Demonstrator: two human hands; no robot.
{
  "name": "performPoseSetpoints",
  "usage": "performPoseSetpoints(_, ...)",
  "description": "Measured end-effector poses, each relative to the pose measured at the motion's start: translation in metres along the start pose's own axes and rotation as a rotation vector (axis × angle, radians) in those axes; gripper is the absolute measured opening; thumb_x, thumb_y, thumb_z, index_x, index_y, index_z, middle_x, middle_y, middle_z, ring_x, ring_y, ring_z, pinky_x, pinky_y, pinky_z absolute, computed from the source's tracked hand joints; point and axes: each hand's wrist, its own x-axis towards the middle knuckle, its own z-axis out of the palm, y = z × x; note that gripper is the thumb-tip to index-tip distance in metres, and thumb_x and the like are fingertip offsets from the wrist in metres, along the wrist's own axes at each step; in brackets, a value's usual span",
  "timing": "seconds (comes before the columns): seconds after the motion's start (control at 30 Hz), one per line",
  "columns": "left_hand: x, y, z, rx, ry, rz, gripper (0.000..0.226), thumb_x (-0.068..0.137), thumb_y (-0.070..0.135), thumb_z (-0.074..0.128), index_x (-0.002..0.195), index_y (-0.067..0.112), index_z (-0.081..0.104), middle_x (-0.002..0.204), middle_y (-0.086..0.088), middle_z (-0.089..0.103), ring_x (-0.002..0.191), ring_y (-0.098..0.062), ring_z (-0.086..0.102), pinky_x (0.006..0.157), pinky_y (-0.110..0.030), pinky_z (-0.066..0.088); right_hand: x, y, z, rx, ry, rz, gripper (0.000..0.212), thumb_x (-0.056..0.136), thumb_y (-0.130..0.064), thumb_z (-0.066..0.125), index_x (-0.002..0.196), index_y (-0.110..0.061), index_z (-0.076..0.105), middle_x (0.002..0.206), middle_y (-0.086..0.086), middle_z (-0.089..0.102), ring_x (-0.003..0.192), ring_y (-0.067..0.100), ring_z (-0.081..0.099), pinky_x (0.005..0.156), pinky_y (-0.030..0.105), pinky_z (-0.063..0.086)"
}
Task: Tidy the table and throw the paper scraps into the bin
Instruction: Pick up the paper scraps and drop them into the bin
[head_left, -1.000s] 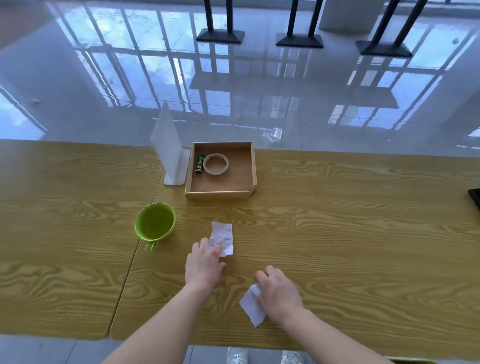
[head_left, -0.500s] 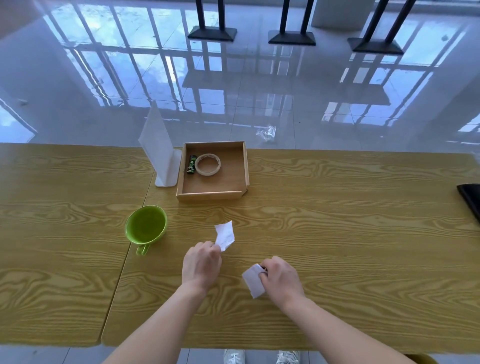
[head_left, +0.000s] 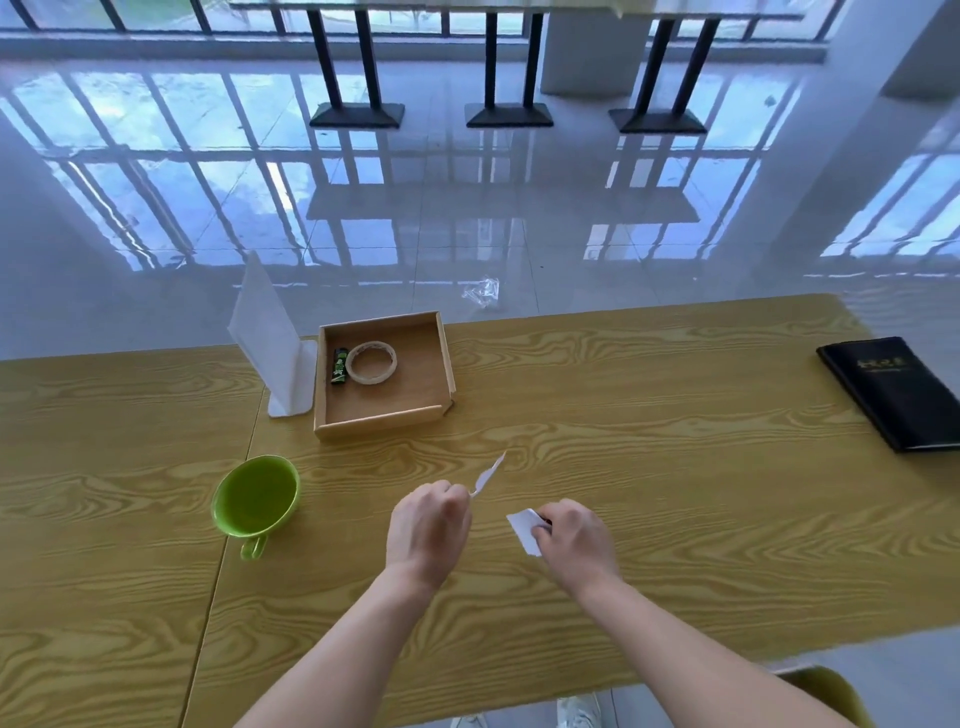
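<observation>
Your left hand (head_left: 428, 525) over table (head_left: 675, 467), near centre: fingers curled, pinching paper scrap (head_left: 488, 475), held edge-on, clear of wood. Your right hand (head_left: 574, 540) just right of it, fingers clamped on second scrap (head_left: 524, 527); possibly lifted too, hard to tell. Green cup (head_left: 255, 496) left; wooden tray (head_left: 384, 410) farther back.

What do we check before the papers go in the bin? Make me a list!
1. Left hand pinches the left scrap: ok.
2. Right hand holds the right scrap: ok.
3. Both scraps lifted off the table: ok.
4. Bin in sight: not ok, none in view.
5. Green cup apart from both arms: ok.
6. Tape roll inside the wooden tray: ok.
</observation>
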Motion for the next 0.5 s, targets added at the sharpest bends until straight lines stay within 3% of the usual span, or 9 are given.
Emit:
performPoseSetpoints(0.1, 0.003, 0.016, -0.001, -0.011, -0.004, 0.080, 0.022, 0.093, 0.019, 0.048, 0.081, 0.012, 0.065, 0.082, -0.003, 0.065, 0.079, -0.027, 0.060, 0.065, -0.038, 0.049, -0.008, 0.012, -0.010, 0.040, 0.037, 0.052, 0.020, 0.087, -0.015, 0.048, 0.069, -0.008, 0.053, 0.080, 0.005, 0.054, 0.076, 0.027, 0.053, 0.056, 0.032, 0.033)
performPoseSetpoints(0.33, 0.004, 0.056, 0.001, -0.035, -0.019, 0.211, 0.024, 0.092, 0.017, 0.047, 0.079, 0.010, 0.066, 0.082, -0.003, 0.066, 0.080, -0.027, 0.061, 0.068, -0.040, 0.051, -0.032, 0.042, -0.034, 0.055, 0.129, 0.154, 0.037, 0.088, -0.017, 0.049, 0.055, -0.021, 0.032, 0.076, 0.000, 0.047, 0.072, 0.024, 0.044, 0.057, 0.032, 0.026)
performPoseSetpoints(0.5, 0.003, 0.094, 0.006, -0.043, -0.032, 0.299, 0.024, 0.092, 0.018, 0.049, 0.074, 0.011, 0.063, 0.078, -0.003, 0.064, 0.075, -0.027, 0.060, 0.065, -0.040, 0.052, -0.050, 0.075, -0.053, 0.090, 0.186, 0.218, 0.036, 0.086, -0.013, 0.050, 0.056, -0.016, 0.030, 0.072, 0.002, 0.043, 0.069, 0.026, 0.042, 0.052, 0.035, 0.024)
